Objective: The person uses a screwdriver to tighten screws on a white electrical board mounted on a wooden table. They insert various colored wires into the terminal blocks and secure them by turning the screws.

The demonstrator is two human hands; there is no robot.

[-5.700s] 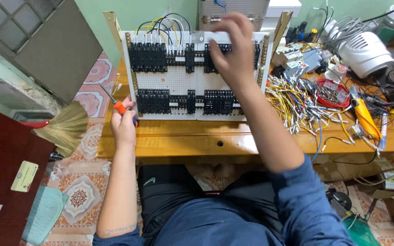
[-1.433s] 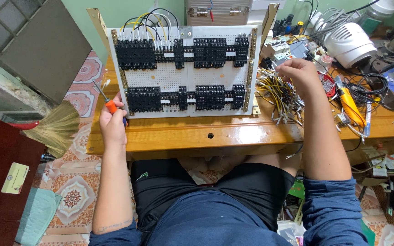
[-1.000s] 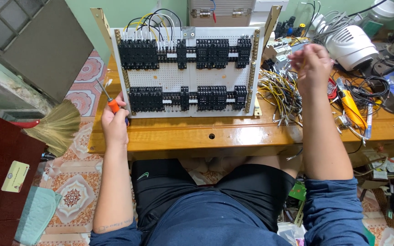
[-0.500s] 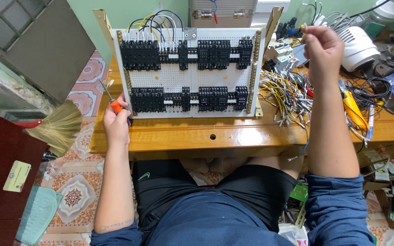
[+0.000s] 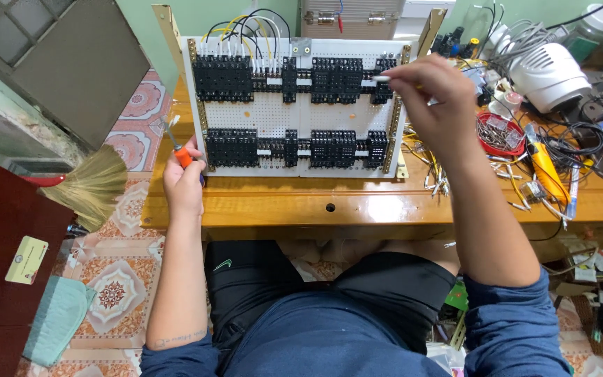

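While pinched in right-hand fingers (image 5: 403, 78), a wire end (image 5: 380, 79) touches the top relay row (image 5: 294, 78).

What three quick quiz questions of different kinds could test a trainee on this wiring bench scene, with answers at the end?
1. True or false: the left hand holds an orange-handled screwdriver.
2. Where is the right hand? A) on the broom B) at the upper right of the white panel C) in the red bowl
3. Fill in: the panel carries two rows of ___ relay sockets.

Key: 1 true. 2 B; its fingers pinch a small white-tipped wire end. 3 black.
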